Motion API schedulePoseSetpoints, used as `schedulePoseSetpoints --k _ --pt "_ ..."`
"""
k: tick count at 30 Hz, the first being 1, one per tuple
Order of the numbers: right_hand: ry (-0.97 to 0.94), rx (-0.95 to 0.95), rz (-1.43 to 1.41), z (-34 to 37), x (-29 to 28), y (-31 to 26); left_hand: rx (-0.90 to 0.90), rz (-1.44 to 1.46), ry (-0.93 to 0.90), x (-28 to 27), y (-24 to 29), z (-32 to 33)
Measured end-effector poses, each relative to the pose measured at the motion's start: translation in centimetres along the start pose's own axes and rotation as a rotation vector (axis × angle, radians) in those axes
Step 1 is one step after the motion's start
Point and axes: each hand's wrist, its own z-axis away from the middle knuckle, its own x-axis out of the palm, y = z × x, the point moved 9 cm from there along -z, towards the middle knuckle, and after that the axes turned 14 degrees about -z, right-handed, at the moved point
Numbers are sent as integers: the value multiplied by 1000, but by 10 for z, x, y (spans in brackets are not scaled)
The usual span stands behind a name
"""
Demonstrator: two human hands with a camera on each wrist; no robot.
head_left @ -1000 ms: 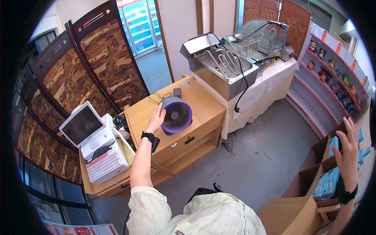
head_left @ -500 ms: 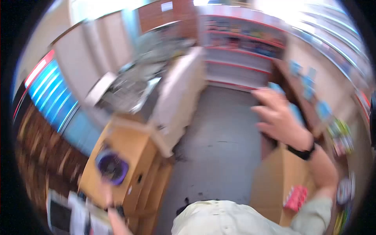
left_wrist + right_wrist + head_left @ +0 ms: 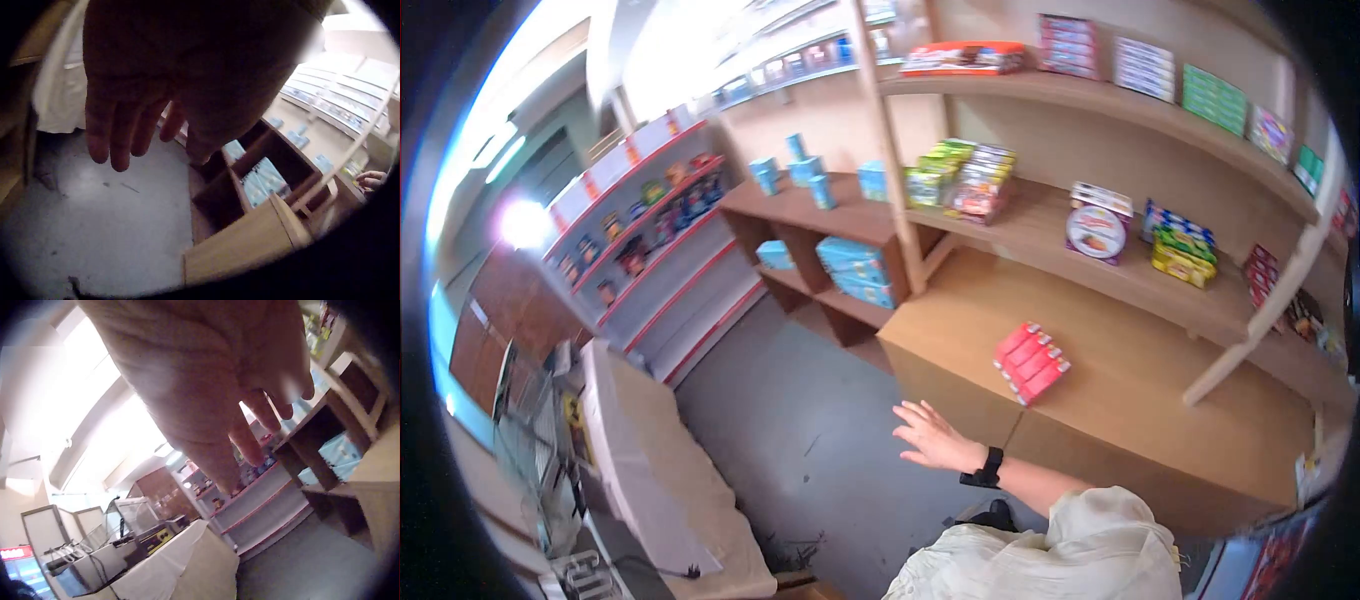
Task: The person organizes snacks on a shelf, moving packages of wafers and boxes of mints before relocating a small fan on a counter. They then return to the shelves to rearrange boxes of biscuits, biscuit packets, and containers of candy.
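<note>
My right hand (image 3: 940, 440) reaches over the floor beside the light wood cabinet, its fingers spread and holding nothing. A red shrink-wrapped pack (image 3: 1030, 362) lies on the cabinet top (image 3: 1120, 365), beyond that hand and to its right. In the right wrist view the palm fills the top, with loosely extended fingers. The head view does not include my left hand (image 3: 169, 81). In its wrist view it hangs dark over the grey floor, fingers extended and apart, with nothing in them. Brown cubbies (image 3: 215, 187) with blue packs (image 3: 262, 181) stand beyond it.
Wooden shelves with boxed snacks (image 3: 1100, 235) rise behind the cabinet. The brown cubby unit (image 3: 840, 215) carries more blue packs. A red-edged snack rack (image 3: 655, 270) stands at the back left, and a cloth-covered table (image 3: 650, 460) with a fryer (image 3: 94, 569) is at left.
The head view has swung right, from the counter with the purple-rimmed fan to the cabinet and shelves. My left hand has left the fan and the head view; my right hand still holds nothing.
</note>
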Motion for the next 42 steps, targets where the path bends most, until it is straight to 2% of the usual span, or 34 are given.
schedulePoseSetpoints --k 2,4,6,10,12,14,16,20,21,23,24,26,27,29,32,34,38,40,42 --pt "88 127 -31 29 -17 26 120 25 -10 21 3 -71" --pt "156 226 -10 59 -45 42 150 159 -161 0 73 -119" --pt "389 311 -60 101 -79 66 241 37 -385 11 118 -161" --pt "555 510 29 186 -127 93 441 -70 -348 41 213 -205" --pt "580 635 76 224 -140 105 607 32 -306 69 267 -208" --pt "590 748 125 261 -147 125 722 73 -355 98 325 -196" --pt "663 789 93 279 -169 128 816 62 -458 119 387 -173" --pt "743 816 47 296 -199 137 1038 119 -524 146 496 -136" --pt "763 825 43 298 -204 137 1024 122 -525 147 514 -133" --pt "770 832 39 299 -210 137 1254 122 -508 141 564 -111" --pt "813 813 9 300 -213 136 1243 125 -504 136 584 -112" --pt "856 787 -30 298 -218 138 1387 214 -330 104 627 -113" --pt "902 787 -64 301 -222 139 1385 207 -327 104 639 -124" --pt "981 804 -99 310 -223 149 1364 222 -206 96 660 -151" --pt "1100 785 -237 305 -246 154 1289 225 -340 84 687 -174" --pt "1138 766 -237 290 -271 157 1323 240 -360 78 698 -181" --pt "1135 565 -189 241 -330 166 1421 264 -325 77 718 -189" --pt "1092 468 -78 217 -361 174 1474 280 -324 76 722 -191" --pt "1092 416 -34 198 -387 188 1404 277 -383 80 723 -200"
